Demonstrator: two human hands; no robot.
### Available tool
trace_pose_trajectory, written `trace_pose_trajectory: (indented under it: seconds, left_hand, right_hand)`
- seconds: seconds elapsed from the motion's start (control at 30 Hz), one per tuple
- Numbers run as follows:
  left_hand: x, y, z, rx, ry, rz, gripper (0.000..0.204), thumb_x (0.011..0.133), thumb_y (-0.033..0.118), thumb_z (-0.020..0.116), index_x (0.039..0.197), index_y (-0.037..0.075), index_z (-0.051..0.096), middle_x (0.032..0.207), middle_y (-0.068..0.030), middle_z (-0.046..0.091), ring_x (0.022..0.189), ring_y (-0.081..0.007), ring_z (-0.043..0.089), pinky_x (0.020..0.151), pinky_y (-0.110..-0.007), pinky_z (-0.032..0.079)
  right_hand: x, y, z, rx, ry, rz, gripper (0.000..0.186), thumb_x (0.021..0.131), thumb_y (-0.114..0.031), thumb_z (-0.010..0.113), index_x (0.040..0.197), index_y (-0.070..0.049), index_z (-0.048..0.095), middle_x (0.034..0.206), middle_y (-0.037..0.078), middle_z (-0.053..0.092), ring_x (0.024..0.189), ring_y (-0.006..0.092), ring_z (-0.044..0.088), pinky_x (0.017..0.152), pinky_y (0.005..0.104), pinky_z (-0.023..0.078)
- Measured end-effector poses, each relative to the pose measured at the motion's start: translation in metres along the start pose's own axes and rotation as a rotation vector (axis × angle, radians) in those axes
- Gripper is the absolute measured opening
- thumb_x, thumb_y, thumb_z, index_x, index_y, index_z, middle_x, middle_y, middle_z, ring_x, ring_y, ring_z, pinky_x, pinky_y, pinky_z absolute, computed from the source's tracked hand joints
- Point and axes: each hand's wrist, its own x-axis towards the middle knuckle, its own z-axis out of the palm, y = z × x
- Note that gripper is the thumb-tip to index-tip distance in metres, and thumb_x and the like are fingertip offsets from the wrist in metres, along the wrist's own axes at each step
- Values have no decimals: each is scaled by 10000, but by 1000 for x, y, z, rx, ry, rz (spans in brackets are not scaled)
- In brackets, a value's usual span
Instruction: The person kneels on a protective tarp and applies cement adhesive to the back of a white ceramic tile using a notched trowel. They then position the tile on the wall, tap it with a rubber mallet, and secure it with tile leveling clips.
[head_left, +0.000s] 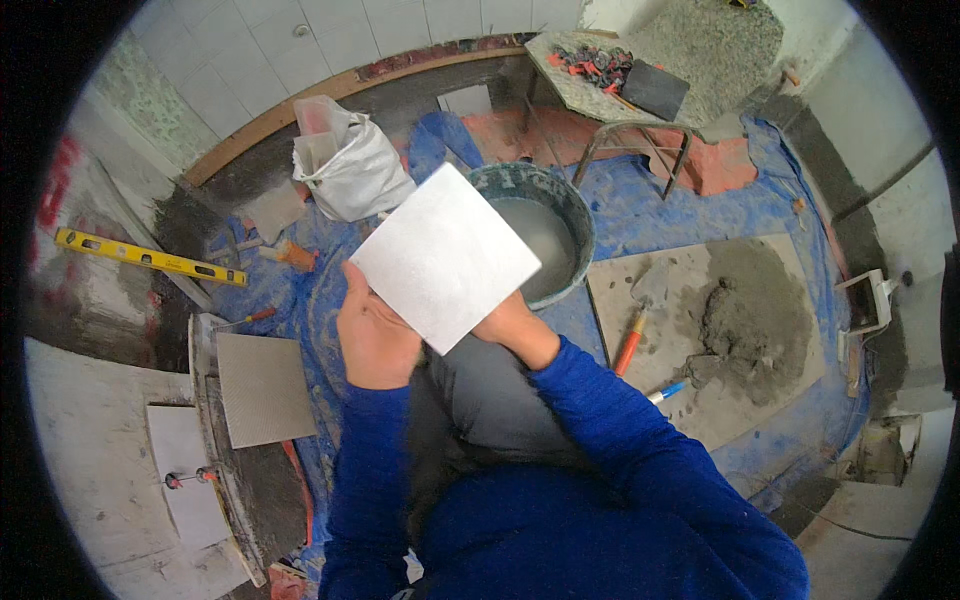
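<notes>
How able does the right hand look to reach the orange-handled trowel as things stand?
Probably yes, once freed: the right hand is partly hidden beneath the white tile, apparently supporting it with the left hand. The orange-handled trowel lies rightward on the board, with nothing over it.

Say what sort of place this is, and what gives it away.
Probably a room under renovation. A heap of grey, mortar-like mix sits on a board, a yellow spirit level is at the left, and a square white tile is in the foreground.
</notes>
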Motion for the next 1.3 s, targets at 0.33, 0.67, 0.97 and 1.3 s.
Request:
trace_pose_trajectory:
  seconds: [0.33,0.67,0.97,1.3]
  left_hand:
    - [1,-32,-4,-323,-160,225,667,1008,394,499,1576,63,383,1602,-156,452,1499,-333,385,1246,-566,258]
    - [-24,-41,-4,202,-288,-270,637,1029,207,486,1610,63,266,1536,-244,476,1450,-353,465,1159,-574,435]
    - [-26,-109,-10,115,-258,-292,510,1041,71,463,1538,101,354,1515,-173,491,1430,-327,480,1162,-585,425]
    - [-23,-107,-17,107,-247,-303,485,1015,70,486,1493,96,410,1468,-163,541,1418,-319,500,1171,-608,394]
  right_hand:
    - [-22,-55,-84,1528,-55,325,899,864,49,611,1651,-59,190,1447,202,557,1253,321,617,1007,427,536]
    - [-35,30,-210,1361,-96,356,806,745,-139,612,1484,140,457,1022,243,744,581,198,706,484,288,582]
    - [-71,37,-165,1362,435,553,667,1092,-507,459,1466,42,526,1352,140,666,1199,232,653,1028,401,519]
    - [-62,22,-148,1376,509,541,630,1104,-507,436,1444,10,557,1390,117,638,1269,239,601,1099,392,461]
